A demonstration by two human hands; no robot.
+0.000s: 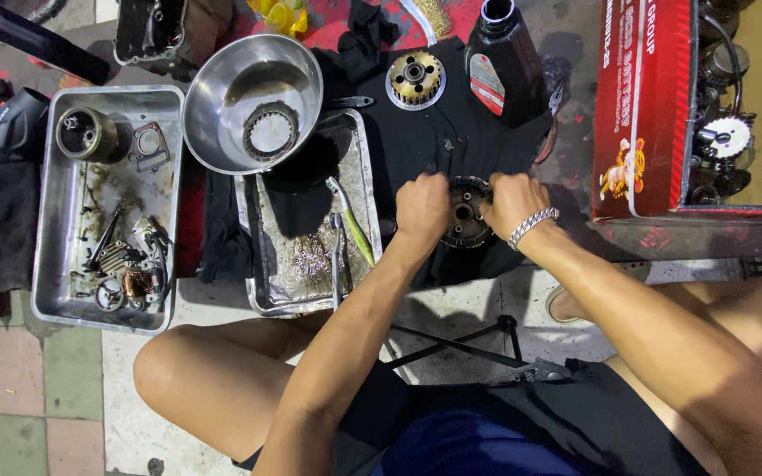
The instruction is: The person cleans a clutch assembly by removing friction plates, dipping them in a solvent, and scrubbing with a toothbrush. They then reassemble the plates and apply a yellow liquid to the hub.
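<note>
A dark round clutch part (pixel 466 214) lies on a black cloth (pixel 451 132) on the floor. My left hand (pixel 422 208) grips its left side and my right hand (pixel 511 201), with a metal bracelet at the wrist, grips its right side. Both sets of fingers curl over the part's rim, hiding much of it. A brass-coloured toothed hub (pixel 415 80) rests on the cloth farther away, beside a black oil bottle (pixel 500 58).
A steel bowl (pixel 222 106) holding a ring plate leans on a greasy metal tray (pixel 359 189) with a toothbrush. Another tray (pixel 46 247) at the left holds small parts. A red cardboard box (pixel 641 106) of parts stands at the right. My knees are below.
</note>
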